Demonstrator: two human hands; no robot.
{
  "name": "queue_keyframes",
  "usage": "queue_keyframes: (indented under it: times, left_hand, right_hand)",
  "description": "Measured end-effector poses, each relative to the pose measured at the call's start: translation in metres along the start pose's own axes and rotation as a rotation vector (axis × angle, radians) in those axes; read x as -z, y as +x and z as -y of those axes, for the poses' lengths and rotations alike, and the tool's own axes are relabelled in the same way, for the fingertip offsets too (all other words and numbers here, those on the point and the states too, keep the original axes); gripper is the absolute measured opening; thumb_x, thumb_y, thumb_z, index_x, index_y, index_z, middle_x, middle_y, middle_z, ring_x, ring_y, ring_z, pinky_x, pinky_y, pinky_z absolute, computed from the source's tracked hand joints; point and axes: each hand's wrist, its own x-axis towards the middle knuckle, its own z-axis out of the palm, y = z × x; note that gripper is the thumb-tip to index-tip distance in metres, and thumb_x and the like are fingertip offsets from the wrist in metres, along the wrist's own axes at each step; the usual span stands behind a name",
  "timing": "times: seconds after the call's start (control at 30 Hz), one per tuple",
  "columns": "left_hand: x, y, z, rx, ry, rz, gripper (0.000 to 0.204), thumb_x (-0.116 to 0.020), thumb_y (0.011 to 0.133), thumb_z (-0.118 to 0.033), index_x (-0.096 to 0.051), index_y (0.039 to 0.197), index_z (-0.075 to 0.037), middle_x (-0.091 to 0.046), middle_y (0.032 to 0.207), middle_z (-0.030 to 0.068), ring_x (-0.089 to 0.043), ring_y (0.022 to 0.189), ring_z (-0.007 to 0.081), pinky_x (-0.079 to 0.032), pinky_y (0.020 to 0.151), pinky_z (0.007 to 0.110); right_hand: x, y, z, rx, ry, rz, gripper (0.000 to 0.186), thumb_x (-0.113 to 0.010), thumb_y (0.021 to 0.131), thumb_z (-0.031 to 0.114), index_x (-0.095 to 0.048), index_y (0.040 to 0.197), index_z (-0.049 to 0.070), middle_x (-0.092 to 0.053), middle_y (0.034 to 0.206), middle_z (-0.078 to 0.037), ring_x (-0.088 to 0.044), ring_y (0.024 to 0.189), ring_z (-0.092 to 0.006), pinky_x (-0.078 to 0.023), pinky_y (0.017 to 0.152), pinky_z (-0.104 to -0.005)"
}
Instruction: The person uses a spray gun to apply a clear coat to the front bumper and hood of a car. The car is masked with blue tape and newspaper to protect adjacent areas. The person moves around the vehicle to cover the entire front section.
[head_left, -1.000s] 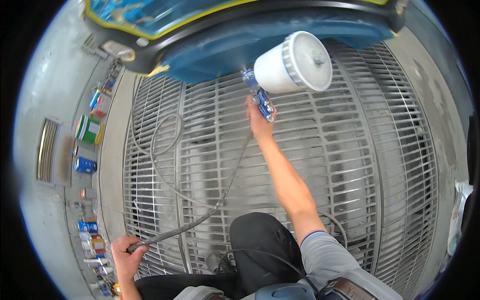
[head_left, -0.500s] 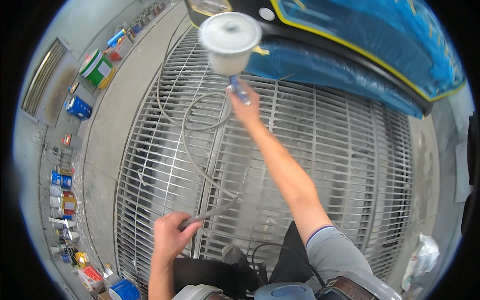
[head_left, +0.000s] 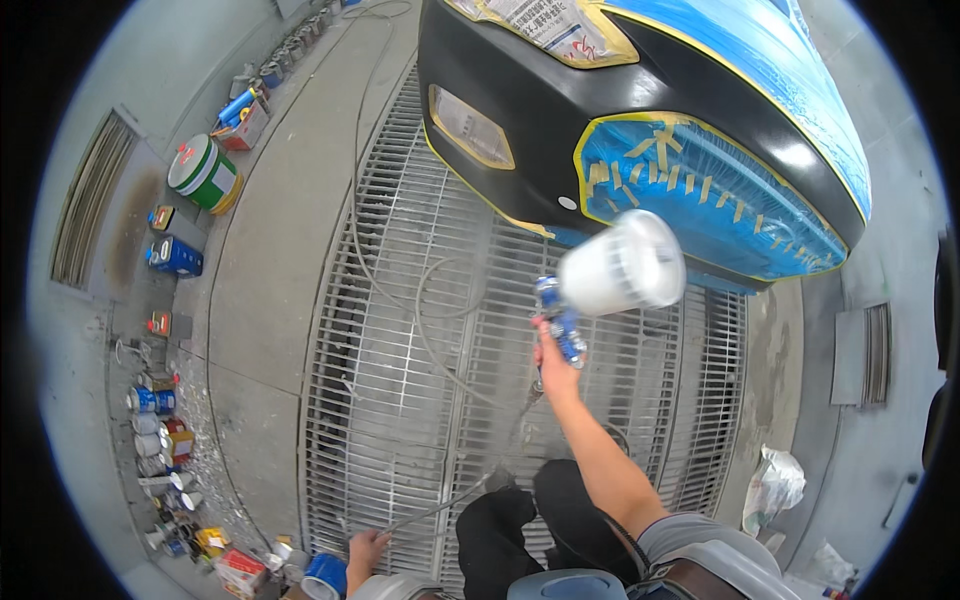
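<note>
My right hand [head_left: 556, 368] is closed around the handle of a blue spray gun [head_left: 562, 325]. A large white paint cup [head_left: 612, 268] on the gun leans to the right. Beyond it stands a black car bumper [head_left: 560, 95], its openings masked with blue film [head_left: 690, 190], paper and yellow tape. The gun is in front of the bumper, apart from it as far as I can tell. Low on the left, my left hand [head_left: 368, 548] is closed on a grey air hose [head_left: 440, 508], which runs toward my legs.
The floor is a metal grating [head_left: 390, 400], with the hose lying in a loop [head_left: 425, 310] across it. Along the left wall stand a green-and-white bucket [head_left: 205, 172], a blue can [head_left: 176, 257] and several smaller cans. A crumpled plastic bag [head_left: 775, 488] lies on the right.
The view has shifted, showing more of the bumper. My right hand has swung the spray gun rightward and lower, its cup tipping right. My left hand has moved lower in view, still gripping the hose.
</note>
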Motion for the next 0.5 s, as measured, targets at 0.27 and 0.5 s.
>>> queue_keyframes:
  times: [0.27, 0.5]
  left_hand:
    - [0.268, -0.005, 0.076, -0.021, 0.265, -0.364, 0.029, -0.085, 0.081, -0.026, -0.078, 0.099, -0.004, -0.069, 0.088, 0.024, -0.063, 0.091, 0.0477, -0.05, 0.082, 0.056]
    - [0.537, 0.15, -0.066, -0.285, 0.536, -0.492, 0.028, -0.085, 0.078, -0.012, -0.074, 0.104, -0.006, -0.065, 0.109, 0.0198, -0.059, 0.106, 0.0438, -0.05, 0.091, 0.053]
  right_hand:
    - [-0.082, 0.04, -0.044, -0.303, 0.451, -0.547, 0.018, -0.067, 0.108, 0.023, -0.065, 0.123, 0.012, -0.067, 0.093, -0.002, -0.052, 0.055, -0.0088, -0.04, 0.046, -0.0265]
    - [-0.23, 0.088, -0.118, -0.372, 0.225, -0.58, 0.02, -0.075, 0.103, 0.03, -0.077, 0.097, 0.01, -0.062, 0.068, 0.002, -0.054, 0.052, -0.0085, -0.041, 0.047, -0.0278]
